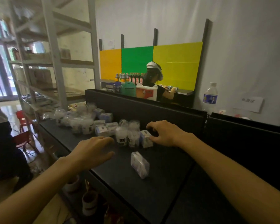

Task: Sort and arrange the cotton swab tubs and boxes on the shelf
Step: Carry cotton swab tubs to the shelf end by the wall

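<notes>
On the black shelf [160,183], your reach zone: two clear tubs, two small boxes, both hands over them.

Handling, tubs: likely thin clear plastic full of swabs, so light and easy to topple. Take each round the body from the side, low down; judge the walls smooth and a bit slippery.

Handling, boxes: light, stiff enough for a thumb-and-finger pinch across the short sides. Don't squeeze hard; thin walls probably dent.

Right hand [166,132]: fingers curled over the white box [146,139], thumb at its near side. Looks like contact, a closing pinch; motion blur stops me calling the grip firm.

Left hand [94,152]: palm down, fingers relaxed and loosely together, holds nothing, hovers at 9 o'clock of the tubs.

Left tub [121,135]: upright, white fill, dark label low on the front.

Right tub [133,134]: upright, touching the left tub, white box just beside it at 3 o'clock.

Clear box [140,164]: lies tilted at 6 o'clock of the tubs, apart from them, pale blue-white print inside.

Far pile [81,120]: more tubs and boxes jumbled at 10 o'clock, unsorted, too blurred to count.

Look overall: white contents, clear walls, blue-white packaging; text unreadable.
</notes>
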Action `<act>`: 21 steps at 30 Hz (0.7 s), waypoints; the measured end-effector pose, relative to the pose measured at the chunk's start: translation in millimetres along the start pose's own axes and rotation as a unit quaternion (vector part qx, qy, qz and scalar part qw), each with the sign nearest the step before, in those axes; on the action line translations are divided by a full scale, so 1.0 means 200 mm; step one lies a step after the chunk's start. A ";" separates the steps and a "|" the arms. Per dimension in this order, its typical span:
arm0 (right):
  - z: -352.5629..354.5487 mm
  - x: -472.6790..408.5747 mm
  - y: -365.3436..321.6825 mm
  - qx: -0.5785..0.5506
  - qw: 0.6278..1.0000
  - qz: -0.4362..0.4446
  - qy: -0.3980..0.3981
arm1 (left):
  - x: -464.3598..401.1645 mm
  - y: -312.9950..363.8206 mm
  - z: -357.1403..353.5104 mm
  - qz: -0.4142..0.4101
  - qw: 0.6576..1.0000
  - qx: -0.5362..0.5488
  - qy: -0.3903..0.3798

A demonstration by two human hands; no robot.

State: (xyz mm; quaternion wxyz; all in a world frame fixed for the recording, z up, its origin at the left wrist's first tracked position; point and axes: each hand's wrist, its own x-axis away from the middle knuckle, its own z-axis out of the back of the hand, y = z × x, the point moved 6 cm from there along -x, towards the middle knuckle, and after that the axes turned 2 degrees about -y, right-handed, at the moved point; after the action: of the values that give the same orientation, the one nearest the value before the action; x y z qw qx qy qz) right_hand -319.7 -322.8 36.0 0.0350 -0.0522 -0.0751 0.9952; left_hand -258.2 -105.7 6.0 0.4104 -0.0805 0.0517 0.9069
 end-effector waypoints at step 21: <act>-0.30 -0.72 0.06 0.022 0.990 -0.091 -0.110 | -0.83 -0.30 -0.27 -0.113 0.989 0.096 -0.004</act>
State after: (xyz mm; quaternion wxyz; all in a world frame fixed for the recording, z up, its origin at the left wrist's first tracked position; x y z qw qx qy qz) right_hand -171.0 -336.3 -11.3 0.1181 0.0651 -0.0612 0.9890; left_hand -99.1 -197.2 -17.4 0.5167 -0.0429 0.1272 0.8456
